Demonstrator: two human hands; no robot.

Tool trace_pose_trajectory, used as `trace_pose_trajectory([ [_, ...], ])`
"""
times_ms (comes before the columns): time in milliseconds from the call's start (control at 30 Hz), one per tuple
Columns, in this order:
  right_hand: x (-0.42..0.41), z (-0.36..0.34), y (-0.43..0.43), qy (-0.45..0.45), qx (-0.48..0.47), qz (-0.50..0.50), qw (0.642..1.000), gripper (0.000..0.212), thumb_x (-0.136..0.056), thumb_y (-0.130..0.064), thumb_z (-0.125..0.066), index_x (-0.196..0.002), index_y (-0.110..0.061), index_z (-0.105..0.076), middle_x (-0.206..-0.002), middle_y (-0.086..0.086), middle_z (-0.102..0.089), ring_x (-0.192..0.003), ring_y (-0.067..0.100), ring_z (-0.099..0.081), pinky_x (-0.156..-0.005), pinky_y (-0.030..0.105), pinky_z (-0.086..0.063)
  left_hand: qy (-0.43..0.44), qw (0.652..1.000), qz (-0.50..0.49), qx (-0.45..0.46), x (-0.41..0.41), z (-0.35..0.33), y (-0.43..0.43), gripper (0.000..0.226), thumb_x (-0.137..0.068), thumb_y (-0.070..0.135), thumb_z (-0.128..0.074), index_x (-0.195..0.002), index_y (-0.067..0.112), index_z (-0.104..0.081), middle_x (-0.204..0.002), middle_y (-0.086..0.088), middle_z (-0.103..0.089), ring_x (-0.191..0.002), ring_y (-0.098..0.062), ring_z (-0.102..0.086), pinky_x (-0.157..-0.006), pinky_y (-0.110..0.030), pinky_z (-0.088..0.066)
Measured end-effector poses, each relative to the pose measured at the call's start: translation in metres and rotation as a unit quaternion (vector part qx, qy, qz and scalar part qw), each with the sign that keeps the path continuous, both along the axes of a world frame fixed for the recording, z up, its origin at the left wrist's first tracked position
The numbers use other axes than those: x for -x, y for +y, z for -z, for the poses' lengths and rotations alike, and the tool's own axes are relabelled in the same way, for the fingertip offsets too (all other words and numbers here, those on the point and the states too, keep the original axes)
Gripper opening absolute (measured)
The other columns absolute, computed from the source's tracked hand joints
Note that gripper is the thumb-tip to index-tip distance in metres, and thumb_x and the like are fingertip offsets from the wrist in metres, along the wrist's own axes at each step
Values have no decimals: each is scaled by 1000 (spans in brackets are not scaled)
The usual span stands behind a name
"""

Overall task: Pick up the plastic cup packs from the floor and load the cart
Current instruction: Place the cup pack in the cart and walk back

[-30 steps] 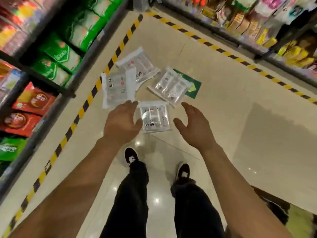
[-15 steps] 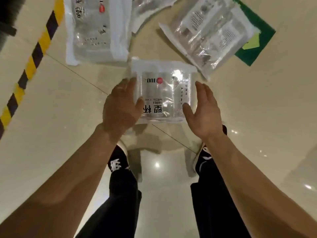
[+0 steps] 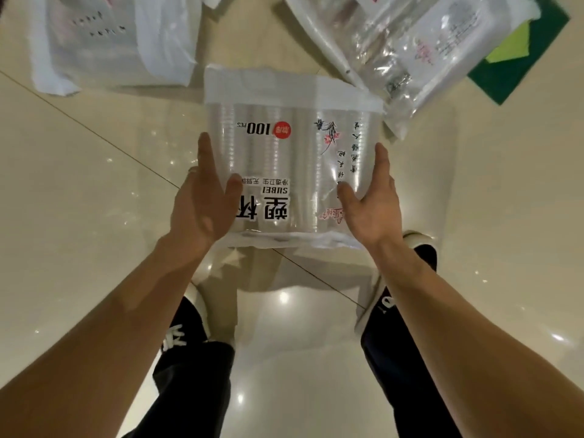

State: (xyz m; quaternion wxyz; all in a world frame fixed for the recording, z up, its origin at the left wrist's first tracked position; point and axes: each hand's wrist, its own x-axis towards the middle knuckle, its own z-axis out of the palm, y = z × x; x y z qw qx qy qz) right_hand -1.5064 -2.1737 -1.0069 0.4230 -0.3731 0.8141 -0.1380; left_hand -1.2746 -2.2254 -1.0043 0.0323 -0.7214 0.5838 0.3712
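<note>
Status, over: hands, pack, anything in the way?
Left hand and right hand hold nearest cup pack by its sides. Far-left pack and far-right pack lie beyond. Nothing blocking; cart not in view.

Your L hand (image 3: 202,210) & R hand (image 3: 369,203) grip the clear cup pack (image 3: 284,147) by its side edges, thumbs on the printed face w/ "100 PCS". On the floor (image 3: 94,184) beyond it: second pack (image 3: 110,39) top-left, third pack (image 3: 410,42) top-right, overlapping a green floor sticker (image 3: 521,64).
</note>
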Motion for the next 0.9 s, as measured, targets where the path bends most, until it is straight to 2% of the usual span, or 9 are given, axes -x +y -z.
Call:
trace_pose_trajectory([
  [133, 12, -94, -16, 0, 20, 22, 1000, 80, -95, -29, -56, -156, -25, -5, -159, -2, -21, -141, 13, -25, -98, 12, -19, 0, 999, 20, 51, 14, -88, -17, 74, -99, 33, -46, -155, 17, 0, -131, -27, -50, -115, -42, -53, -94, -46, -42],
  [333, 39, -299, -76, 36, 96, 19, 995, 77, -93, -35, -59, -155, -24, -14, -155, -1, -31, -134, 7, -30, -89, 5, -20, 32, 981, 23, 190, 40, -290, -71, 70, -97, 35, -50, -154, 10, -16, -127, -28, -53, -108, -41, -56, -89, -44, -47],
  [433, 59, -422, -107, 59, 142, 0, 988, 75, -93, -43, -58, -155, -24, -18, -155, -1, -32, -136, 10, -31, -91, 8, -20, 63, 978, 12, 199, 55, -413, -102, 70, -98, 39, -47, -155, 16, -14, -135, -21, -51, -119, -37, -52, -92, -42, -44],
  [533, 76, -550, -129, 77, 180, -10, 981, 75, -92, -48, -57, -154, -27, -20, -151, 0, -38, -134, 12, -37, -94, 17, -26, 108, 964, 15, 243, 65, -536, -122, 67, -98, 35, -48, -154, 19, -15, -126, -11, -55, -115, -33, -52, -89, -38, -42],
  [633, 86, -672, -137, 93, 224, -25, 970, 74, -92, -50, -57, -153, -29, -20, -148, -3, -40, -133, 12, -38, -93, 21, -29, 123, 958, -17, 257, 70, -649, -134, 68, -94, 47, -43, -153, 33, -13, -137, -10, -49, -117, -31, -51, -95, -34, -41],
  [700, 87, -744, -137, 102, 255, -39, 961, 74, -92, -50, -56, -153, -30, -19, -149, -4, -39, -134, 12, -36, -92, 23, -29, 127, 951, -14, 281, 69, -714, -137, 69, -90, 53, -40, -151, 38, -12, -135, -11, -51, -115, -33, -54, -98, -42, -43],
  [767, 88, -807, -132, 117, 282, -53, 951, 75, -93, -50, -55, -154, -29, -17, -150, -2, -38, -135, 14, -36, -91, 23, -28, 124, 945, 1, 303, 67, -776, -134, 70, -88, 54, -38, -151, 37, -13, -132, -12, -54, -113, -35, -55, -95, -47, -45],
  [900, 90, -888, -126, 122, 322, -96, 934, 76, -94, -51, -51, -155, -24, -15, -154, -1, -33, -138, 17, -32, -96, 24, -27, 96, 935, 7, 340, 63, -866, -123, 74, -85, 56, -36, -152, 35, -12, -137, -12, -52, -115, -35, -54, -92, -46, -46],
])
